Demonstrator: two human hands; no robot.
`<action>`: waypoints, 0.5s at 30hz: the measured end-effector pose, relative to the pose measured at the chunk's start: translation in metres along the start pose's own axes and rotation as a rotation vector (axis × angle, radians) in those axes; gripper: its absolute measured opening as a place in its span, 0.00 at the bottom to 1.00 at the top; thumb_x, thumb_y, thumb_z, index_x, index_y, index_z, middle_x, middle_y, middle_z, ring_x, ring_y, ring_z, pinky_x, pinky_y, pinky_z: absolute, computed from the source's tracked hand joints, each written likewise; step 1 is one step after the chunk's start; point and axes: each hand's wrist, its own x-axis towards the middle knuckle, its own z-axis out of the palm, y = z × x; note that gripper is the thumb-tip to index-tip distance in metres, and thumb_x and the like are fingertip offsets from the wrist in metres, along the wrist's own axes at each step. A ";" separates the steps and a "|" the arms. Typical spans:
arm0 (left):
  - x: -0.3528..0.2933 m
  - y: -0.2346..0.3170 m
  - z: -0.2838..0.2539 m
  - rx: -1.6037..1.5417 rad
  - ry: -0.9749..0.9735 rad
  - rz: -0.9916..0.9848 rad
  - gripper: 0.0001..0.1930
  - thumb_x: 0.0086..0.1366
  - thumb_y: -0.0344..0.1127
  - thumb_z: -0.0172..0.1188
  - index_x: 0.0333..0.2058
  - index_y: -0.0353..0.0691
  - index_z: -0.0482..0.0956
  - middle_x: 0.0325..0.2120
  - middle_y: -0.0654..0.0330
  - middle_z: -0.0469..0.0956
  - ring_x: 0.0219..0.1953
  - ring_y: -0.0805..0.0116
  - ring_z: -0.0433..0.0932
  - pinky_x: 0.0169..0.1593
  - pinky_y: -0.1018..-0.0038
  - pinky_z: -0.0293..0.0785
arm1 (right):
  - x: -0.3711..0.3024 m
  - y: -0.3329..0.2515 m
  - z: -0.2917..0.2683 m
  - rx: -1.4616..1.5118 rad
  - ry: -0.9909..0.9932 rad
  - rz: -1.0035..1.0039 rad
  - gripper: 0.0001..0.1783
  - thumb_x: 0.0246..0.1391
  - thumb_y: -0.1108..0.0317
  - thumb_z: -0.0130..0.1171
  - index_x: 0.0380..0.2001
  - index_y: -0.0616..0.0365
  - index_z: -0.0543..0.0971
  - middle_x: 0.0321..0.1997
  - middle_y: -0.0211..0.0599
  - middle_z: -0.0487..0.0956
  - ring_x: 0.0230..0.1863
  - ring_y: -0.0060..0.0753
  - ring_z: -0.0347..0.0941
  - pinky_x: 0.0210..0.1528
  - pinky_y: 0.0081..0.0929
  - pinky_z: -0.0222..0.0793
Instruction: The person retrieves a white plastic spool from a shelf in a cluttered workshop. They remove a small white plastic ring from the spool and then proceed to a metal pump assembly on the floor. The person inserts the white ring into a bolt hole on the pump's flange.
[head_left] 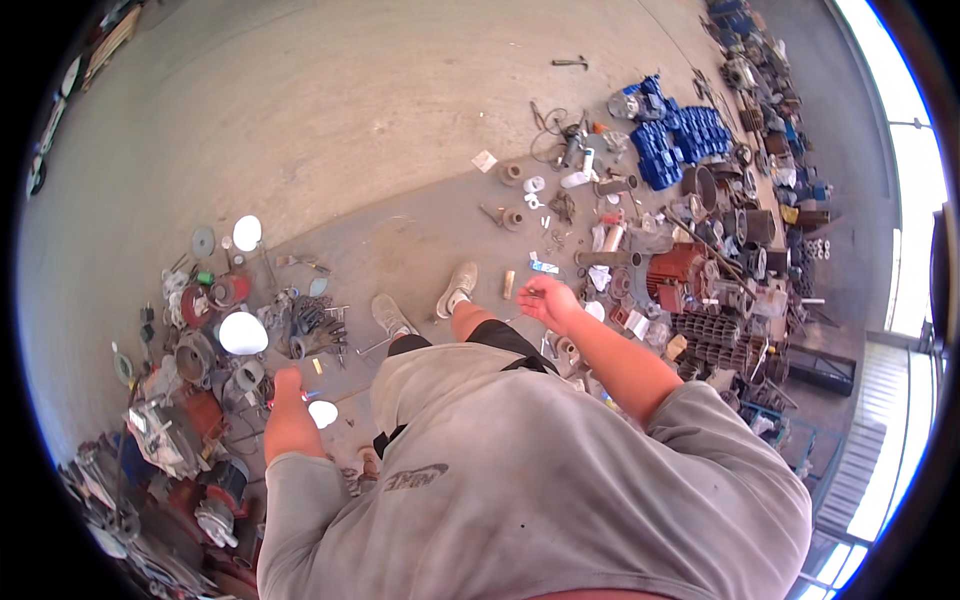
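Where the right hand is: seen in the head view, the right hand is held out past the right shoe, with its fingers bent in; I cannot tell if something small is in it.
Tan tube: the short tan tube is on the dark part of the floor, just beside the right fingertips, well in from that part's far edge.
Blue and white pack: a small blue and white pack lies near the tan tube, on the side away from the body.
Left hand: the left hand hangs low by the heap on the left; its fingers are hard to see, so I cannot tell if it is open or closed.
Red and blue thing: a thin red and blue thing shows right by the left hand; I cannot tell if they touch.
Yellow bit: a little yellow bit lies near the left hand, toward the left shoe.
Right heap: a red motor sits among metal parts, with shiny blue metal parts farther off.
Far floor: a hammer lies past the dark part's far edge.
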 end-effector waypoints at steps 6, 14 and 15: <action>0.002 0.090 0.035 -0.211 -0.148 0.216 0.25 0.76 0.55 0.57 0.46 0.34 0.86 0.40 0.42 0.87 0.43 0.45 0.86 0.48 0.52 0.81 | 0.007 -0.021 -0.108 0.360 0.211 -0.013 0.09 0.69 0.60 0.54 0.37 0.52 0.76 0.29 0.28 0.73 0.28 0.30 0.70 0.32 0.34 0.70; -0.204 0.350 0.032 -0.178 -0.466 0.104 0.40 0.76 0.62 0.54 0.72 0.34 0.65 0.67 0.35 0.72 0.71 0.40 0.70 0.74 0.54 0.65 | 0.222 -0.034 -0.172 -0.346 0.470 -0.009 0.20 0.74 0.52 0.53 0.49 0.57 0.81 0.20 0.26 0.69 0.15 0.24 0.61 0.18 0.28 0.57; -0.223 0.369 0.039 -0.204 -0.446 0.094 0.43 0.75 0.62 0.56 0.75 0.34 0.60 0.71 0.35 0.66 0.74 0.40 0.66 0.76 0.55 0.61 | 0.259 -0.037 -0.187 -0.395 0.469 0.019 0.20 0.73 0.53 0.55 0.53 0.58 0.81 0.21 0.28 0.72 0.18 0.27 0.65 0.21 0.30 0.62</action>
